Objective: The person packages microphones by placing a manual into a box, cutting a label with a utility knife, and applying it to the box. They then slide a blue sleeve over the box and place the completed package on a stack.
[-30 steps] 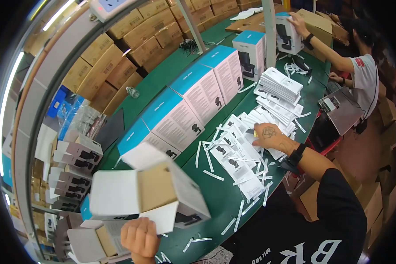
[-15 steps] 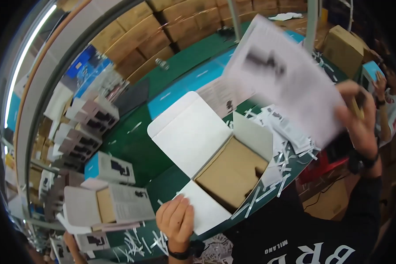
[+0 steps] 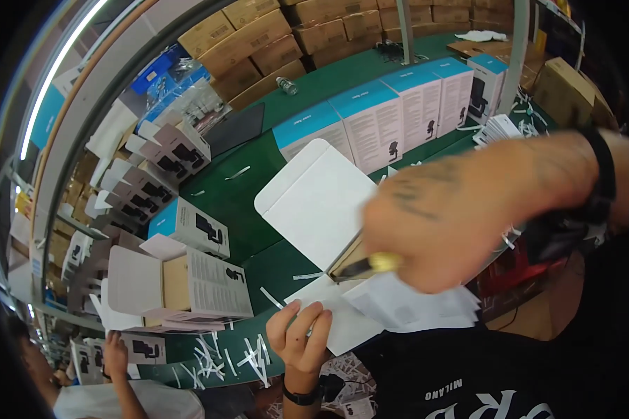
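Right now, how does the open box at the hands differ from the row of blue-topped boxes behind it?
The open box has white flaps spread, while the row of blue-topped boxes is shut. The left hand touches the open box's near flap; no hand touches the row. The right hand hides much of the open box; the row's printed sides show plainly. Both are at the green table.

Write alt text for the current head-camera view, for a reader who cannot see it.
A person's right hand, blurred, holds a yellow-and-black tool over an open white box, with white sheets just below the hand in the picture. The left hand touches a box flap. Behind, blue-topped boxes stand in a row.
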Tool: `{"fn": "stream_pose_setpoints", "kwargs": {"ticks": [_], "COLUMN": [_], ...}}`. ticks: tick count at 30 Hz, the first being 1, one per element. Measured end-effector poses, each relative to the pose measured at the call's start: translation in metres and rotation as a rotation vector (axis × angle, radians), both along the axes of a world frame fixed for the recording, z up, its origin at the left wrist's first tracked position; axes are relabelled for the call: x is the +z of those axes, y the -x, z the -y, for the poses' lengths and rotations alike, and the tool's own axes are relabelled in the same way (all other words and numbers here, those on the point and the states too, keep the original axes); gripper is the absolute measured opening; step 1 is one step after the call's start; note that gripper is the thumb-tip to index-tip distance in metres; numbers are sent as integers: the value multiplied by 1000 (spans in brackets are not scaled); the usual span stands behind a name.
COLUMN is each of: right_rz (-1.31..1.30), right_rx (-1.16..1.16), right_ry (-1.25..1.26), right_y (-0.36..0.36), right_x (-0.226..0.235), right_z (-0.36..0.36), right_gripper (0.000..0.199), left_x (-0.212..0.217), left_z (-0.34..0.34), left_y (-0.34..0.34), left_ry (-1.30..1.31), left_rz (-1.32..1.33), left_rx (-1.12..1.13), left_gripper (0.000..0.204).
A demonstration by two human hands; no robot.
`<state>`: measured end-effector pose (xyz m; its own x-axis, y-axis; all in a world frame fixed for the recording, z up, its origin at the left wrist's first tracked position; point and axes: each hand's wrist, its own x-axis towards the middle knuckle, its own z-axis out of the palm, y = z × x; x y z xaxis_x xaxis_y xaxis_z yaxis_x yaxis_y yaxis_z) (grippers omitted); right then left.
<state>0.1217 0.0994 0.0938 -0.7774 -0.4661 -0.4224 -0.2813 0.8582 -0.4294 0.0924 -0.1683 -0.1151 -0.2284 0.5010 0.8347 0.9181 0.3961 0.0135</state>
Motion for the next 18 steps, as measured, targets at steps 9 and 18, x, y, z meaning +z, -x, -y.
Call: {"fn": "stream_pose_setpoints", "kwargs": {"ticks": [9, 18], "right_rz": [105, 76], "right_rx": [154, 112], "right_ry": [-372, -179], "right_y": [47, 66], "right_x": [44, 43], "right_z": [55, 21], "right_gripper": [20, 22], "left_x": [10, 79], "left_z": [10, -33], "left_y": [-11, -16], "left_ry": [21, -87], "left_rz": [23, 680], "left_rx": [89, -303], "left_gripper": [14, 53]}}
